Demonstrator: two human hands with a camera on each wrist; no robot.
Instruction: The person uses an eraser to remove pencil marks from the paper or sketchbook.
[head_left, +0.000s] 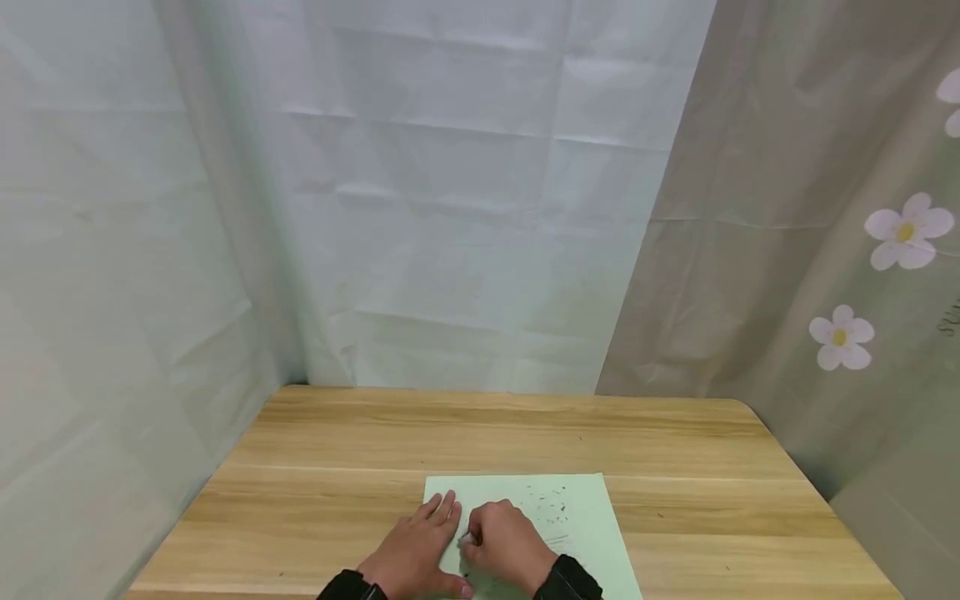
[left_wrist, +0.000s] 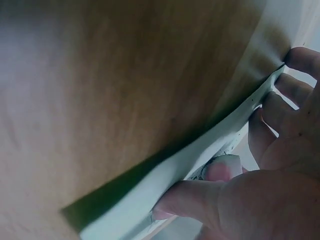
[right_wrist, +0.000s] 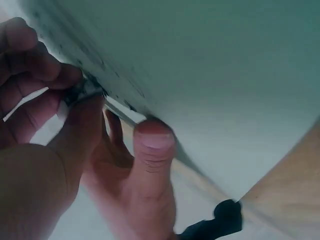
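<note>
A pale green sheet of paper (head_left: 573,521) lies on the wooden table (head_left: 337,450) near the front edge. My left hand (head_left: 420,537) lies flat on the sheet's left edge with straight fingers and presses it down. Right beside it, my right hand (head_left: 504,543) is curled and pinches a small whitish eraser-like piece (head_left: 469,540) against the paper. The right wrist view shows that piece (right_wrist: 82,91), smudged dark, between thumb and fingers of the right hand (right_wrist: 60,115). In the left wrist view the left hand (left_wrist: 285,165) holds the paper's edge (left_wrist: 175,175).
Dark crumbs (head_left: 551,504) are scattered over the far part of the sheet. Pale fabric backdrops (head_left: 480,208) close in the table at the back and left. A beige curtain with white flowers (head_left: 840,337) hangs on the right.
</note>
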